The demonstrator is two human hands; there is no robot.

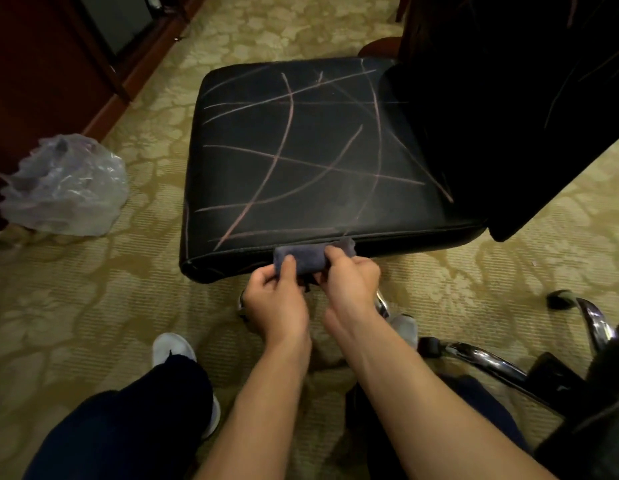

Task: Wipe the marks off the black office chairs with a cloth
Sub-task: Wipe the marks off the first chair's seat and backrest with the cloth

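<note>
A black office chair seat (pixel 311 157) fills the middle of the view, crossed by several long pinkish chalk-like marks. Its dark backrest (pixel 508 98) rises at the right, also faintly marked. A small folded grey-purple cloth (pixel 309 258) sits against the seat's front edge. My left hand (pixel 276 299) pinches the cloth's left end with the thumb on top. My right hand (pixel 349 285) grips the cloth's right end. Both hands are close together just below the seat's front edge.
A crumpled clear plastic bag (pixel 63 188) lies on the patterned carpet at the left, beside dark wooden furniture (pixel 58 64). Chrome legs and castors of a second chair (pixel 491 362) stand at the lower right. My legs and white shoes (pixel 173 348) are below.
</note>
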